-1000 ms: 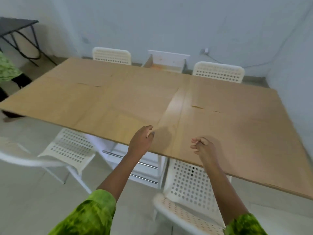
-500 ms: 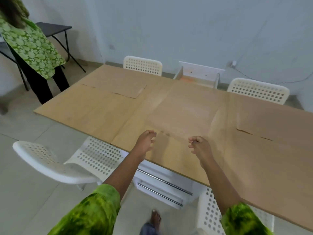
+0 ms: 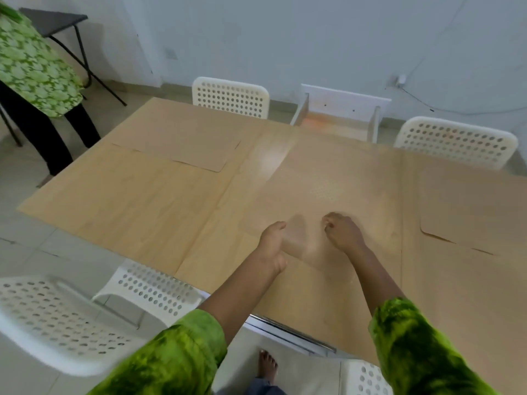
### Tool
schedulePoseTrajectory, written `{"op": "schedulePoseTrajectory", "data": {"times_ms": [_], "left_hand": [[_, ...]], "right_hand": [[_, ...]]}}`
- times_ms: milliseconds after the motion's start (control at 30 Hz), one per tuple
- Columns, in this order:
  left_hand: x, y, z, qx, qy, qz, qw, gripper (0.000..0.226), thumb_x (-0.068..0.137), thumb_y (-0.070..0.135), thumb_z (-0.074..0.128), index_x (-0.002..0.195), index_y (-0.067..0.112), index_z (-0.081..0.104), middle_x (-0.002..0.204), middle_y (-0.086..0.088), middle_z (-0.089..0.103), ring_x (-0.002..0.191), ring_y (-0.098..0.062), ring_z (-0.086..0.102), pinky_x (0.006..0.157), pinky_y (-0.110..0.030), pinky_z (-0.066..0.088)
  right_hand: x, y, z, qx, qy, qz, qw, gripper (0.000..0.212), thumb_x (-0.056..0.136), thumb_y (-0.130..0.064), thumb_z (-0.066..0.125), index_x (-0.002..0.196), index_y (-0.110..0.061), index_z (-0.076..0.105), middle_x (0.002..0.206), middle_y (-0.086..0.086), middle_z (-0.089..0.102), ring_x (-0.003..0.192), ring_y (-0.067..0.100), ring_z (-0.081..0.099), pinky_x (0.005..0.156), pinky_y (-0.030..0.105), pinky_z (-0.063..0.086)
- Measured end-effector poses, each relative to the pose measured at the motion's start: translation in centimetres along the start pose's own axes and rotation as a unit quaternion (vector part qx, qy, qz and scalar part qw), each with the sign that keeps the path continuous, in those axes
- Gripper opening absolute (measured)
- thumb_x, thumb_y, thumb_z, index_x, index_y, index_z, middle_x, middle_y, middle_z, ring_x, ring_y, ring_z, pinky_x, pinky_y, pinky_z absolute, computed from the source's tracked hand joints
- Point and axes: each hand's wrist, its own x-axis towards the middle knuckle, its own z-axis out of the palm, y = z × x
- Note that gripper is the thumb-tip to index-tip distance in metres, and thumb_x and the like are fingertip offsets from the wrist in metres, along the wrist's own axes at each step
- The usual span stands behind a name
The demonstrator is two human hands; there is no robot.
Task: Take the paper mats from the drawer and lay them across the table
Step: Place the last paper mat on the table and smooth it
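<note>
Several brown paper mats cover the wooden table (image 3: 256, 155): one at the far left (image 3: 176, 141), a large one at the near left (image 3: 119, 201), a blurred one in the middle (image 3: 336, 183) and one at the right (image 3: 470, 201). Both of my hands are over the near-left corner of the middle mat. My left hand (image 3: 272, 243) is edge-on with its fingers together; whether it grips paper is unclear. My right hand (image 3: 342, 232) is curled into a fist on the mat. An open white drawer (image 3: 345, 101) sticks out beyond the table's far edge.
White perforated chairs stand at the far side (image 3: 231, 95) (image 3: 456, 141) and the near left (image 3: 51, 317). A white drawer unit with chrome handles (image 3: 288, 333) sits under the near edge. A person in green (image 3: 31, 58) stands at the left by a black folding table (image 3: 54, 19). My bare foot (image 3: 266, 366) is below.
The view has swung left along the table, and a standing person came into sight. Both hands moved from the near edge further onto the table, closer together.
</note>
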Motion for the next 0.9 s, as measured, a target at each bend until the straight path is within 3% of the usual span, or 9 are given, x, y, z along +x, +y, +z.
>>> {"op": "schedulePoseTrajectory", "data": {"times_ms": [100, 167, 233, 300, 367, 467, 667, 800, 900], "left_hand": [[-0.3, 0.7, 1.5, -0.082, 0.014, -0.006, 0.997, 0.042, 0.098, 0.025, 0.038, 0.135, 0.006, 0.043, 0.123, -0.009, 0.053, 0.099, -0.019, 0.053, 0.101, -0.035, 0.035], [-0.2, 0.9, 1.9, -0.14, 0.038, -0.004, 0.989, 0.048, 0.097, 0.025, 0.042, 0.141, 0.008, 0.035, 0.145, -0.011, 0.04, 0.126, -0.018, 0.043, 0.11, -0.036, 0.026], [0.4, 0.8, 2.0, -0.174, 0.062, 0.004, 0.983, 0.055, 0.095, 0.027, 0.046, 0.144, 0.01, 0.03, 0.152, -0.011, 0.032, 0.139, -0.023, 0.031, 0.111, -0.036, 0.025], [1.1, 0.4, 1.9, -0.188, 0.073, 0.011, 0.98, 0.052, 0.093, 0.026, 0.049, 0.141, 0.011, 0.035, 0.146, -0.012, 0.038, 0.137, -0.025, 0.035, 0.107, -0.036, 0.03], [2.0, 0.0, 1.8, -0.185, 0.052, 0.03, 0.981, 0.038, 0.091, 0.022, 0.053, 0.127, 0.011, 0.051, 0.122, -0.011, 0.055, 0.119, -0.026, 0.051, 0.094, -0.034, 0.039], [3.5, -0.3, 2.2, -0.141, -0.002, 0.065, 0.988, 0.014, 0.087, 0.016, 0.059, 0.097, 0.008, 0.064, 0.097, -0.008, 0.066, 0.084, -0.023, 0.062, 0.075, -0.034, 0.051], [5.5, 0.2, 3.1, 0.067, 0.064, 0.168, 0.981, 0.029, 0.09, 0.0, 0.047, 0.117, 0.001, 0.058, 0.093, -0.005, 0.063, 0.093, -0.03, 0.063, 0.073, -0.031, 0.05], [4.2, 3.9, 1.0, 0.133, -0.012, 0.264, 0.955, 0.036, 0.091, 0.001, 0.048, 0.122, 0.015, 0.062, 0.107, -0.001, 0.068, 0.096, -0.025, 0.064, 0.086, -0.042, 0.053], [2.4, 8.2, -2.5, 0.102, -0.078, 0.317, 0.94, 0.033, 0.092, -0.002, 0.046, 0.119, 0.007, 0.062, 0.109, -0.005, 0.07, 0.088, -0.014, 0.067, 0.077, -0.029, 0.054]], "right_hand": [[-0.1, -0.2, 0.2, -0.021, -0.008, -0.017, 1.0, 0.037, 0.089, -0.01, 0.04, 0.122, -0.011, 0.058, 0.139, 0.006, 0.049, 0.125, 0.028, 0.045, 0.103, 0.038, 0.039], [-0.1, -0.3, 0.1, -0.034, -0.012, -0.02, 0.999, 0.038, 0.089, -0.009, 0.04, 0.122, -0.011, 0.058, 0.142, 0.008, 0.045, 0.127, 0.028, 0.043, 0.103, 0.036, 0.038], [-0.1, -0.3, 0.0, -0.03, -0.012, -0.018, 0.999, 0.038, 0.09, -0.008, 0.039, 0.124, -0.011, 0.057, 0.142, 0.008, 0.045, 0.127, 0.028, 0.042, 0.102, 0.034, 0.036], [-0.2, -0.2, -0.2, -0.009, -0.013, -0.014, 1.0, 0.04, 0.092, -0.007, 0.037, 0.128, -0.013, 0.054, 0.144, 0.006, 0.043, 0.13, 0.026, 0.04, 0.103, 0.032, 0.033], [-0.3, -0.1, -0.4, 0.01, -0.019, -0.009, 1.0, 0.042, 0.093, -0.007, 0.036, 0.132, -0.015, 0.051, 0.148, 0.004, 0.04, 0.133, 0.025, 0.037, 0.106, 0.031, 0.03], [-0.4, -0.1, -0.8, 0.052, -0.019, -0.002, 0.998, 0.04, 0.094, -0.007, 0.036, 0.131, -0.012, 0.052, 0.146, 0.004, 0.043, 0.133, 0.023, 0.038, 0.106, 0.03, 0.029], [-0.4, 0.2, -1.6, 0.237, 0.017, 0.052, 0.97, 0.04, 0.095, -0.006, 0.035, 0.131, -0.011, 0.052, 0.144, 0.005, 0.046, 0.135, 0.02, 0.038, 0.109, 0.029, 0.027], [0.9, 0.4, -3.6, 0.268, 0.075, 0.072, 0.958, 0.041, 0.094, -0.004, 0.038, 0.132, -0.007, 0.05, 0.144, 0.008, 0.045, 0.135, 0.021, 0.039, 0.11, 0.03, 0.027], [2.1, 0.7, -5.5, 0.255, 0.1, 0.078, 0.959, 0.041, 0.095, -0.007, 0.038, 0.135, -0.007, 0.046, 0.147, 0.009, 0.04, 0.136, 0.024, 0.036, 0.111, 0.033, 0.026]]}}
